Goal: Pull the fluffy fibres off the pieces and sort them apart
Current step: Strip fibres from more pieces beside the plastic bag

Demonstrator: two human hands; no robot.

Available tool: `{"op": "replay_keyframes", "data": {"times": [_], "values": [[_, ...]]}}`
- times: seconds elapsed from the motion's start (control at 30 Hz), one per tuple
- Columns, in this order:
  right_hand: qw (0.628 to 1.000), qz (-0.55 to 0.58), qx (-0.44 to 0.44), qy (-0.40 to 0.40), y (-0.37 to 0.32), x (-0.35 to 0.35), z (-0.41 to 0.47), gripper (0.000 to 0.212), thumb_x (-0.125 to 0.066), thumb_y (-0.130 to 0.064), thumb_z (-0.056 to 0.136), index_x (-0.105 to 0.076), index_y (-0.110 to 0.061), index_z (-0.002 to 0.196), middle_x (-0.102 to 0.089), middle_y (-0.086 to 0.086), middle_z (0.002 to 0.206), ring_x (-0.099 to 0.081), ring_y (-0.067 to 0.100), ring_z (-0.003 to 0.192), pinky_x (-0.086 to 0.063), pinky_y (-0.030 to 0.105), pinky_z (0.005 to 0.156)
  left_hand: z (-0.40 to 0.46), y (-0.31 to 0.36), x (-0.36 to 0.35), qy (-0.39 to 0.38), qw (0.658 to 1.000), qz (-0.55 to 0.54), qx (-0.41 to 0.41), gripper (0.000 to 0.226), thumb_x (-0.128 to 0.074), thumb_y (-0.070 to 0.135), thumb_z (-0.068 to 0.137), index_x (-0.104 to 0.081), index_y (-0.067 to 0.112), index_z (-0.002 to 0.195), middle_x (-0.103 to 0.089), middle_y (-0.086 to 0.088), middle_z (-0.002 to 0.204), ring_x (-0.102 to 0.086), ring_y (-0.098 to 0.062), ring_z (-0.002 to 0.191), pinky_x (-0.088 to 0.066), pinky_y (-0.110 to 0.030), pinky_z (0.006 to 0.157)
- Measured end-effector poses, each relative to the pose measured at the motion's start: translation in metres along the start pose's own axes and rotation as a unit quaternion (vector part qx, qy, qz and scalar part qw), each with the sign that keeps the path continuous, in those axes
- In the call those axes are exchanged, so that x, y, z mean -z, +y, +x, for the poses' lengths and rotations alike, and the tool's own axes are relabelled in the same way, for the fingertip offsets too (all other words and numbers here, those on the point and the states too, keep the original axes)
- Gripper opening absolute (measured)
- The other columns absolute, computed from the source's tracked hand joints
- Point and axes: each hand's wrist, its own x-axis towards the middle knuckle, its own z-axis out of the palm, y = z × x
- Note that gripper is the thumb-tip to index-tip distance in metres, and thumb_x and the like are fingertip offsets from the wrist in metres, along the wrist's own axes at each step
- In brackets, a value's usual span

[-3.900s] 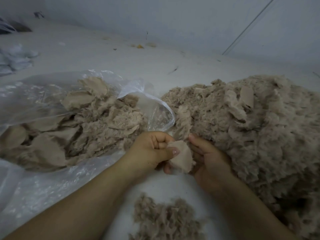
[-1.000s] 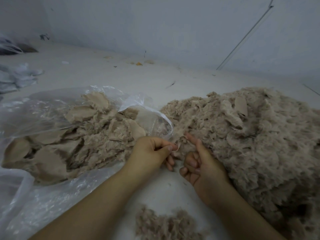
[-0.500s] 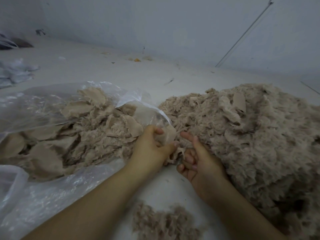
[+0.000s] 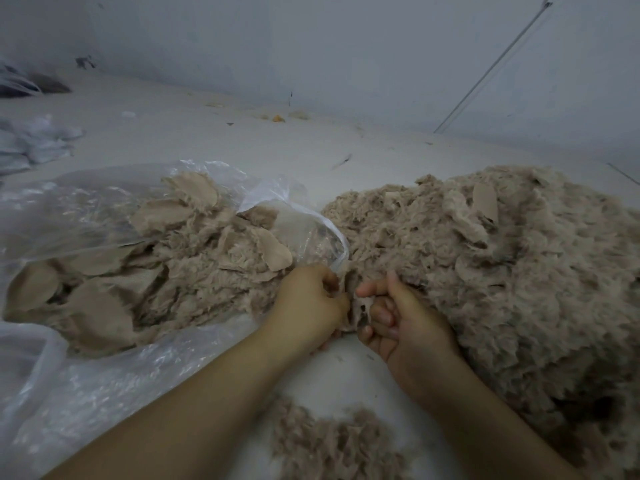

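Centre frame: two bare hands meet over one small beige fluffy fabric piece (image 4: 360, 311). Left hand (image 4: 311, 308) clenched round its left edge, right hand (image 4: 401, 323) pinching its right side. Three beige masses around: big fluffy heap (image 4: 502, 271) right, clear plastic bag of flat pieces (image 4: 156, 258) left, small loose fibre pile (image 4: 332, 445) bottom. White crumpled material (image 4: 31, 140) upper left.

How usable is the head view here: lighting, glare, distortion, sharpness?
Head view: dim, flat, bluish light with soft shadows; mild glare on the plastic bag; wide-angle bending at the edges; the fluffy pile reads soft, and the piece between left hand and right hand is hard to make out.
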Motion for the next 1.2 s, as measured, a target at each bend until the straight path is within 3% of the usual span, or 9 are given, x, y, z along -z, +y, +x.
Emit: {"op": "replay_keyframes", "data": {"times": [0.23,0.37,0.6,0.7,0.77,0.87,1.0,1.1,1.2], "values": [[1.000,-0.028,0.008,-0.012,0.001,0.002,0.000,0.047,-0.042,-0.036,0.101,-0.069,-0.009,0.074,-0.033,-0.004,0.046,-0.031,0.005,0.035,-0.042,0.021,0.042,-0.003,0.002,-0.005,0.015,0.999,-0.049,-0.014,0.022,-0.061,-0.003,0.083,-0.060,0.009,0.064,-0.059,-0.013,0.049,-0.052,-0.017,0.037,-0.047,-0.033,0.043],[1.000,-0.024,0.008,-0.005,0.000,0.001,-0.001,0.044,-0.045,-0.035,0.099,-0.068,-0.007,0.075,-0.031,-0.003,0.047,-0.031,0.005,0.036,-0.040,0.021,0.043,-0.015,0.006,-0.001,0.060,0.980,-0.172,-0.082,0.028,-0.060,-0.009,0.081,-0.062,0.009,0.059,-0.058,-0.010,0.051,-0.051,-0.010,0.042,-0.040,-0.020,0.045],[0.999,-0.017,0.011,-0.049,-0.005,-0.001,-0.011,0.045,-0.057,-0.059,0.070,-0.063,-0.021,0.046,-0.041,-0.007,0.044,-0.041,0.003,0.036,-0.040,0.021,0.046,-0.023,0.006,-0.001,0.086,0.937,0.025,-0.337,0.005,-0.063,0.002,0.075,-0.067,0.004,0.074,-0.064,-0.004,0.091,-0.062,-0.016,0.085,-0.052,-0.033,0.072],[0.996,-0.048,0.034,-0.070,-0.004,0.001,-0.011,0.034,-0.059,-0.044,0.078,-0.075,-0.015,0.070,-0.063,0.005,0.061,-0.062,0.015,0.058,-0.048,0.028,0.059,-0.024,0.004,-0.001,0.068,0.928,0.036,-0.365,0.007,-0.061,0.007,0.076,-0.068,0.005,0.076,-0.062,-0.004,0.098,-0.063,-0.017,0.084,-0.052,-0.036,0.068],[0.997,-0.055,0.030,-0.049,-0.005,0.001,-0.010,0.039,-0.059,-0.028,0.083,-0.068,0.006,0.099,-0.062,0.024,0.084,-0.058,0.031,0.076,-0.045,0.033,0.064,-0.023,0.006,0.001,0.065,0.933,0.009,-0.353,0.006,-0.062,0.001,0.071,-0.064,0.005,0.074,-0.058,-0.003,0.094,-0.058,-0.014,0.079,-0.049,-0.032,0.064],[0.998,-0.049,0.018,-0.026,-0.005,-0.001,-0.009,0.032,-0.057,-0.019,0.089,-0.065,0.008,0.104,-0.063,0.022,0.085,-0.058,0.020,0.063,-0.045,0.025,0.051,-0.021,0.006,0.004,0.091,0.954,-0.041,-0.283,0.005,-0.059,0.002,0.069,-0.056,0.006,0.069,-0.052,-0.001,0.078,-0.050,-0.012,0.065,-0.043,-0.023,0.056],[0.999,-0.039,0.020,-0.013,-0.005,-0.001,-0.011,0.048,-0.063,-0.029,0.076,-0.065,0.010,0.104,-0.065,0.020,0.081,-0.060,0.021,0.062,-0.048,0.027,0.054,-0.022,0.004,-0.003,0.047,0.987,-0.100,-0.120,0.031,-0.072,0.040,0.073,-0.058,0.012,0.068,-0.057,-0.005,0.055,-0.056,-0.022,0.050,-0.049,-0.045,0.048],[0.999,-0.027,0.020,0.003,-0.004,-0.003,-0.011,0.060,-0.064,-0.033,0.076,-0.060,0.013,0.114,-0.061,0.036,0.102,-0.057,0.035,0.083,-0.046,0.037,0.071,-0.023,0.003,-0.007,0.029,0.989,-0.085,-0.116,0.037,-0.081,0.045,0.065,-0.053,0.029,0.084,-0.061,0.005,0.066,-0.060,-0.011,0.055,-0.047,-0.031,0.047],[1.000,-0.010,0.019,-0.004,-0.003,0.000,-0.008,0.044,-0.058,-0.029,0.085,-0.067,0.008,0.108,-0.065,0.034,0.110,-0.067,0.038,0.093,-0.057,0.037,0.076,-0.023,0.003,-0.003,0.040,0.983,0.031,-0.179,0.053,-0.073,0.055,0.064,-0.044,0.036,0.105,-0.054,0.016,0.094,-0.056,-0.001,0.076,-0.046,-0.022,0.060]]}}
